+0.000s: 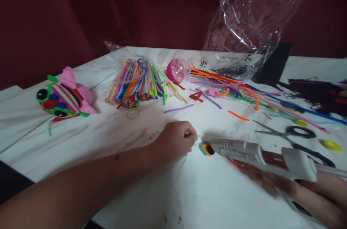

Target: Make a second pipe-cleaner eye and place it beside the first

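My right hand (306, 193) is wrapped around the grip of a white hot glue gun (252, 151), which points left. Its dark nozzle reaches a small curved piece of blue, yellow and orange pipe cleaner (204, 149) over the table. Just left of that piece, my left hand (179, 137) is closed in a pinch. Something thin and pale shows at the fingertips, but I cannot make out what it is. Part of my right hand is hidden behind the glue gun.
At left sits a colourful pipe-cleaner fish (65, 95). Bundled pipe cleaners (143, 81) lie behind my left hand, near a pink-wrapped clear ball (176, 70). Loose pipe cleaners (217, 73), black-handled scissors (287, 135), a dark phone (274, 63) and a plastic bag (249, 12) are at right.
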Demonstrator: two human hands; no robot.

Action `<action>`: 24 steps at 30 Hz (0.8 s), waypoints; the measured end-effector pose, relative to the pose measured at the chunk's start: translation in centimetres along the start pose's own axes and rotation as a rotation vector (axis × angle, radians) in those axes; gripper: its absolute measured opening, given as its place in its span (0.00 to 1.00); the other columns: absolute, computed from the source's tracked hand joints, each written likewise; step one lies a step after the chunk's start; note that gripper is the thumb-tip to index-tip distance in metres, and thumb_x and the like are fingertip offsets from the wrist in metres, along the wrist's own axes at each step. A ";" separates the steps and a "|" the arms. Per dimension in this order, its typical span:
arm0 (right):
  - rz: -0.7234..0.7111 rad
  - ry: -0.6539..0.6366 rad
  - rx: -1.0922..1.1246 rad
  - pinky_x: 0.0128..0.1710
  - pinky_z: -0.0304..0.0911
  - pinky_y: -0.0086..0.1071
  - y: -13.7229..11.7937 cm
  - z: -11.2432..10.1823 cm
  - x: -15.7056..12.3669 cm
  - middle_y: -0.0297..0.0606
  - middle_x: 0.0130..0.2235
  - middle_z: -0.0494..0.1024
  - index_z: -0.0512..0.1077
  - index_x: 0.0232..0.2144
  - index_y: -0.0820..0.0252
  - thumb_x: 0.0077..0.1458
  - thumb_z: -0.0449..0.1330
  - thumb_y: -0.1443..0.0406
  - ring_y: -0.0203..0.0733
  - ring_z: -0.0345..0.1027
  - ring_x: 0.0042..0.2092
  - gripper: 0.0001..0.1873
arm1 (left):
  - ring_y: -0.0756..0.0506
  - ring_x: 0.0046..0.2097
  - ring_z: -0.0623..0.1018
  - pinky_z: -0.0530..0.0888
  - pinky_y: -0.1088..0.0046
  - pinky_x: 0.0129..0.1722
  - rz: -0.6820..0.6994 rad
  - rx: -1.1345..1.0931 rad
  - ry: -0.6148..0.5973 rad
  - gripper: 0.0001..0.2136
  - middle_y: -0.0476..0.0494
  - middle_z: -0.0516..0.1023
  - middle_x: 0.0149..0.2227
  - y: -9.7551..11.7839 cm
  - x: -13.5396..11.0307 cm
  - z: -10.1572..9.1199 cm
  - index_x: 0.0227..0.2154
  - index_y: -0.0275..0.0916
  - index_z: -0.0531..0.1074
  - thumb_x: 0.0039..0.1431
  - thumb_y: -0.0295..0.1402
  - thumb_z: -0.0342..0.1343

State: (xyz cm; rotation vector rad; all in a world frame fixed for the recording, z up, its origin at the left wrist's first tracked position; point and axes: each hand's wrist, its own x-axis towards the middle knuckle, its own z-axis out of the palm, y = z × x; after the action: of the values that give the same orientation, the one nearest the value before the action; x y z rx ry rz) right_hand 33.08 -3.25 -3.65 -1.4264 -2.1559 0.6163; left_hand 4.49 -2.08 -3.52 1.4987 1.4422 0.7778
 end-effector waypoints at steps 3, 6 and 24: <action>-0.025 -0.149 -0.059 0.43 0.67 0.36 -0.2 0.2 0.2 0.31 0.33 0.80 0.76 0.39 0.47 0.48 0.55 0.51 0.48 0.74 0.34 0.19 | 0.55 0.17 0.68 0.64 0.82 0.14 -0.001 -0.002 -0.003 0.05 0.53 0.68 0.17 0.1 0.0 0.0 0.26 0.36 0.69 0.49 0.30 0.49; -0.055 -0.156 -0.069 0.45 0.66 0.37 -0.5 0.2 0.2 0.33 0.37 0.79 0.74 0.41 0.49 0.49 0.52 0.50 0.49 0.73 0.37 0.21 | 0.55 0.17 0.68 0.64 0.82 0.14 0.003 -0.001 -0.001 0.05 0.53 0.68 0.17 0.3 -0.1 -0.1 0.26 0.36 0.68 0.49 0.30 0.49; -0.093 -0.076 -0.144 0.43 0.67 0.38 -1.1 0.0 0.2 0.33 0.28 0.80 0.77 0.29 0.48 0.48 0.50 0.47 0.48 0.73 0.30 0.20 | 0.55 0.17 0.68 0.62 0.82 0.15 0.006 0.032 0.008 0.05 0.53 0.68 0.16 0.2 -0.1 -0.1 0.26 0.36 0.69 0.49 0.30 0.49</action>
State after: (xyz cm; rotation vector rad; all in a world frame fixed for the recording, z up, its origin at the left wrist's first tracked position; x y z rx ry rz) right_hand 32.24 -3.41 -2.98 -1.3862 -2.3535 0.4973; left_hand 4.54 -2.13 -3.27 1.5267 1.4626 0.7682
